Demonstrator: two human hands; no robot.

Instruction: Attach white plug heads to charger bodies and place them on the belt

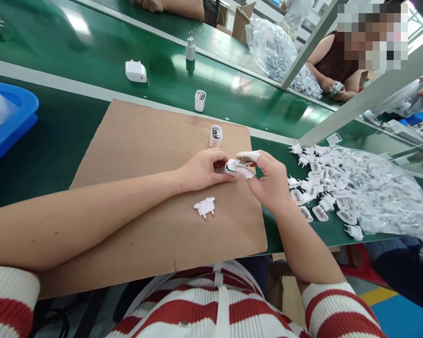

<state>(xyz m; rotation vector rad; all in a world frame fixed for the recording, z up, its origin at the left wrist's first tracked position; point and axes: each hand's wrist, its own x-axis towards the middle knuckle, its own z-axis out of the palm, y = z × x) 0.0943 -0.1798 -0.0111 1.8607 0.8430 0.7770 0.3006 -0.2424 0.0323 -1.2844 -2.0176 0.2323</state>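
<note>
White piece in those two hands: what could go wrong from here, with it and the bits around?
The white piece is small and held by fingertips, so it might slip from the left hand or right hand. The open casing stands upright just beyond the left hand; a nudge could tip it. One plug lies near the table edge and might get knocked off.
</note>
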